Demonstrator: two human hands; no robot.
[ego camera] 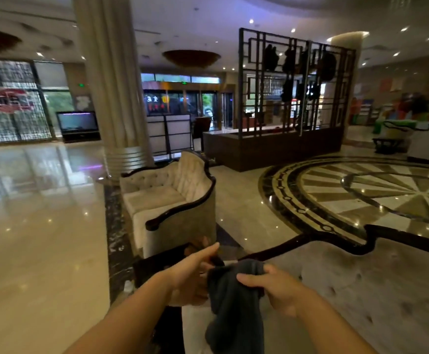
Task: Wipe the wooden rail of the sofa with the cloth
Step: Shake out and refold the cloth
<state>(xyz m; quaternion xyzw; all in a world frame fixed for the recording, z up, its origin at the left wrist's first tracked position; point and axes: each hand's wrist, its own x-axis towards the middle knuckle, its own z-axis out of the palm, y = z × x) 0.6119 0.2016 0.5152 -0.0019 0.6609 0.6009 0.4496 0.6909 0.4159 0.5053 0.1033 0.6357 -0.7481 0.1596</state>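
Gripping the dark cloth point(234, 297) bunched in my right hand point(280, 290), fingers curled shut around it; my left hand point(193, 272) pinches its edge. The sofa's wooden rail point(310, 238) begins just beyond my right knuckles, running toward two o'clock.

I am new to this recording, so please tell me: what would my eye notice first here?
First, the two hands low in the centre: the right hand grips a dark cloth, and the left hand reaches beside it. Next, the dark wooden rail curves away to the right, and a cream sofa stands ahead.
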